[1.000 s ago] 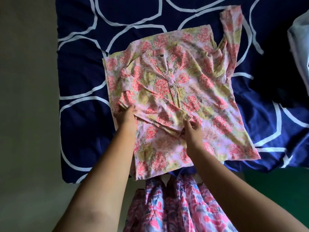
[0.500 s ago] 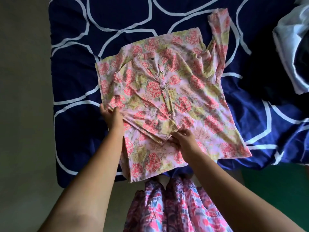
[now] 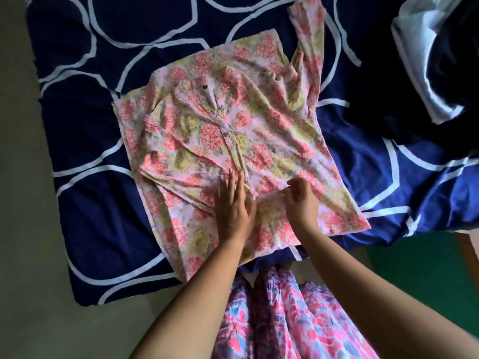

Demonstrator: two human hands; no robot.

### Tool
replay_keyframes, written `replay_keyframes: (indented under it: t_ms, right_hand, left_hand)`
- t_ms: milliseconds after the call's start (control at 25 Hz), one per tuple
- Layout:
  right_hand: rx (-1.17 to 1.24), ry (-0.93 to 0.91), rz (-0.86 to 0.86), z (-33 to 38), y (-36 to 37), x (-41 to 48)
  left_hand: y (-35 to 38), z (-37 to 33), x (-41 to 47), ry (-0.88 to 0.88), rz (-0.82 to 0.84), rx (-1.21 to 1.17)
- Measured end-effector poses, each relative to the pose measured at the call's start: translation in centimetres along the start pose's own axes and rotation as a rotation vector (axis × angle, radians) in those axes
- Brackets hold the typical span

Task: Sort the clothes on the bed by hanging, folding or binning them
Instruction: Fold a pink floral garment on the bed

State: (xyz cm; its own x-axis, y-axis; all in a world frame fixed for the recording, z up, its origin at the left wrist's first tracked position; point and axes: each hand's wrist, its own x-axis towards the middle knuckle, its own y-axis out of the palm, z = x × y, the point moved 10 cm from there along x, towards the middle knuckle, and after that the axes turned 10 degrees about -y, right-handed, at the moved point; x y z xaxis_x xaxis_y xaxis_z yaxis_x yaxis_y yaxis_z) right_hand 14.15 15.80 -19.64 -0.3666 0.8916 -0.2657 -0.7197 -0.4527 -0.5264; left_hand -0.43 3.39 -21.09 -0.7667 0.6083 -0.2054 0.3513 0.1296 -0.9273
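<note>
Head camera, looking straight down: my left hand (image 3: 233, 206) lies flat with straight fingers on the floral tunic (image 3: 233, 141), pressing the end of the folded sleeve (image 3: 181, 174) that lies across its front just below the button placket. The flat palm is there, I judge, to pin that fold so it does not spring back. My right hand (image 3: 300, 200), just beside it, has its fingers curled and pinches a small ridge of the tunic's cloth, likely to pull the body taut and smooth the crease under the sleeve. The tunic lies face up and spread out on the navy bedcover (image 3: 103, 60) with its white loop pattern, collar away from me and hem hanging a little over the near edge of the bed, which puts the whole front within reach for folding. The other sleeve (image 3: 311, 35) reaches up and away at the far right, not yet folded in; by my reckoning it comes next, so the fold is only partly done. A heap of white and dark cloth (image 3: 427, 60) sits well apart at the right of the bed, probably more clothes awaiting sorting, though it is too shadowed to name. My printed skirt (image 3: 272, 320) shows below the bed edge.
</note>
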Motion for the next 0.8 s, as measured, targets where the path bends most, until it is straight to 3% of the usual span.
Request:
replay_keyframes:
  t_ms: [120, 240, 360, 440, 560, 800]
  right_hand:
    - [-0.569, -0.441, 0.068, 1.7, -0.6, 0.9]
    - [-0.801, -0.394, 0.203, -3.6, -2.5, 1.6]
    - [-0.766, -0.262, 0.105, -6.0, -5.2, 1.5]
    - [-0.631, -0.135, -0.056, -5.9, -7.1, 2.5]
    - [-0.464, -0.198, -0.235, -3.8, -9.2, 5.4]
    - [-0.33, -0.396, -0.104, 2.4, -7.0, 15.8]
  left_hand:
    - [2.0, 1.2, -0.4, -0.015, 0.041, 0.178]
    - [2.0, 0.9, -0.2, -0.032, 0.073, 0.213]
    - [0.2, -0.4, -0.5, 0.017, -0.043, 0.064]
    - [-1.1, -2.1, 0.1, 0.106, -0.145, -0.031]
    - [-1.9, -5.7, 2.5, 0.224, -0.212, -0.103]
    - [-2.9, -14.7, 12.8, 0.357, -0.157, -0.079]
